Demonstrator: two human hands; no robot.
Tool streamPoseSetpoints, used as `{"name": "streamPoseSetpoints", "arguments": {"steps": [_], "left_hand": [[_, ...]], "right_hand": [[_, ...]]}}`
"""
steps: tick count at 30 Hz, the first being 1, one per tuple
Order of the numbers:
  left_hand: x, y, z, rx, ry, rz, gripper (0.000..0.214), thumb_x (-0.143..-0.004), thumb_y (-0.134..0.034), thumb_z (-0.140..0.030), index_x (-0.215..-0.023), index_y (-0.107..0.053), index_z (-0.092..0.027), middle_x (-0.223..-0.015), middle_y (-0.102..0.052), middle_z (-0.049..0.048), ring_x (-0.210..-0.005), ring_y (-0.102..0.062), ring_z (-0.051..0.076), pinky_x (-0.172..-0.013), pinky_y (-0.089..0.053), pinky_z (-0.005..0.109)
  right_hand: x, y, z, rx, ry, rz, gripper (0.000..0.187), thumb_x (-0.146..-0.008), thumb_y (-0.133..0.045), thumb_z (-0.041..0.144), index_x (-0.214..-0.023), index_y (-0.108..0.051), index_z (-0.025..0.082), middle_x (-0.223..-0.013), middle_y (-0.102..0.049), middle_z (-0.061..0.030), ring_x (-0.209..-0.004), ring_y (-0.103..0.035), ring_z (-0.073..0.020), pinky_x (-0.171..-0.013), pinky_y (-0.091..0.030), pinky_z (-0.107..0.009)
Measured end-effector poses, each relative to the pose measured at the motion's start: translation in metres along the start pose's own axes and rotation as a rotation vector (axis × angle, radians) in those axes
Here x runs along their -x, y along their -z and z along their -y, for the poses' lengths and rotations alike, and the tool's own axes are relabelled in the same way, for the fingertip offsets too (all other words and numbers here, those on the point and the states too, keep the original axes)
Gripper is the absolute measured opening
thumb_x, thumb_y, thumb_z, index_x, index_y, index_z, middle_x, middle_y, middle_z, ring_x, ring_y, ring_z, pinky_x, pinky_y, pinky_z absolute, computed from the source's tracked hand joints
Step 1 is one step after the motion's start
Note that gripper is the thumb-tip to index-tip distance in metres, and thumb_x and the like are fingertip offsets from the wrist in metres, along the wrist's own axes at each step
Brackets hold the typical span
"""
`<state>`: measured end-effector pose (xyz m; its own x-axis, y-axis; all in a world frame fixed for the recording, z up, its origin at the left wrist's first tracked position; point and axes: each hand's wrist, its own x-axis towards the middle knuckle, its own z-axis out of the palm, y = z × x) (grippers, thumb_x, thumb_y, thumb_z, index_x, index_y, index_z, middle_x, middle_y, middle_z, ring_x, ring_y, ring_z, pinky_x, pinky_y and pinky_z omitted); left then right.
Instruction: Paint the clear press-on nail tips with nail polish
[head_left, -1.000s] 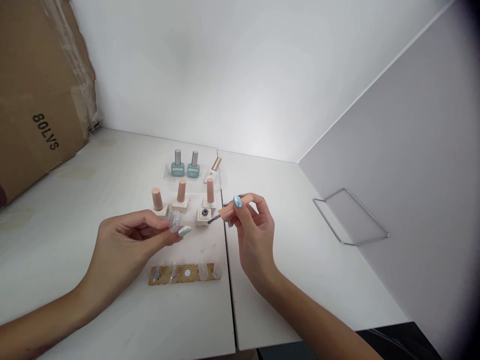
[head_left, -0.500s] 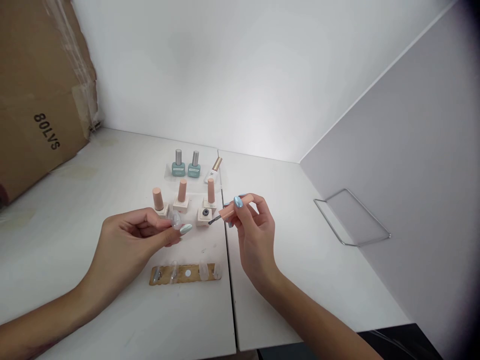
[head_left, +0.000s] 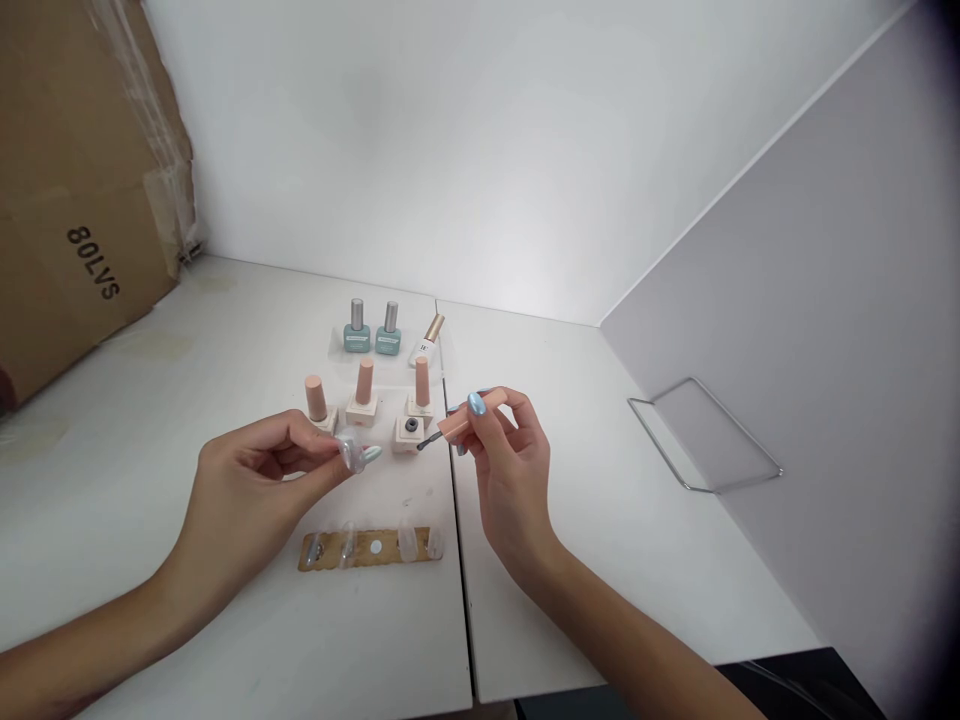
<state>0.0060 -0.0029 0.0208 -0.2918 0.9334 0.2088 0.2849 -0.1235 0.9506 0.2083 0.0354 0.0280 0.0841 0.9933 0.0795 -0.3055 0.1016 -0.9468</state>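
Note:
My left hand (head_left: 262, 480) is closed, pinching a clear nail tip (head_left: 350, 451) between thumb and fingers. In my right hand (head_left: 510, 460) is a peach-capped nail polish brush (head_left: 454, 427); its dark bristles point left, apart from the nail tip. Just behind the bristles stands the open polish bottle (head_left: 409, 436), dark at its neck. Below the hands lies a brown strip (head_left: 376, 563) carrying several clear nail tips, with a bare white dot (head_left: 376, 547) in its middle.
Peach-capped bottles (head_left: 364, 385) stand behind my hands. Farther back are two teal bottles (head_left: 357, 338) and a tilted white bottle with a gold cap (head_left: 426, 348). A cardboard box (head_left: 75, 200) occupies the left; a metal wire frame (head_left: 705, 435) leans at the right wall.
My left fingers have turned the nail tip slightly, so it now covers more of the thumb. My right hand and the brush have hardly moved.

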Motion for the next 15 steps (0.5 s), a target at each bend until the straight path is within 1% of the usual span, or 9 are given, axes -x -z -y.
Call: {"name": "streamPoseSetpoints", "arguments": {"steps": [7,15], "left_hand": [[0.0004,0.0007,0.0014,0.040,0.018,0.002,0.020,-0.067,-0.089,-0.036,-0.062,-0.073,-0.025,-0.066,-0.071,-0.0016,-0.061,-0.061,0.012,-0.055,-0.053,0.019],[-0.0027,-0.0020,0.0001,0.084,0.005,0.001,0.019,-0.064,-0.091,-0.036,-0.061,-0.076,-0.025,-0.062,-0.072,-0.0011,-0.058,-0.060,0.012,-0.052,-0.051,0.018]], "right_hand": [[-0.0002,0.0005,0.0009,-0.004,-0.006,-0.003,0.032,-0.085,-0.084,0.043,-0.080,-0.057,0.027,-0.065,-0.070,0.0032,-0.071,-0.061,-0.0166,-0.068,-0.046,-0.032],[-0.0011,0.0008,0.0028,-0.009,-0.003,-0.003,0.030,-0.087,-0.082,0.040,-0.078,-0.057,0.026,-0.065,-0.071,0.0036,-0.070,-0.061,-0.0150,-0.067,-0.046,-0.031]]}}
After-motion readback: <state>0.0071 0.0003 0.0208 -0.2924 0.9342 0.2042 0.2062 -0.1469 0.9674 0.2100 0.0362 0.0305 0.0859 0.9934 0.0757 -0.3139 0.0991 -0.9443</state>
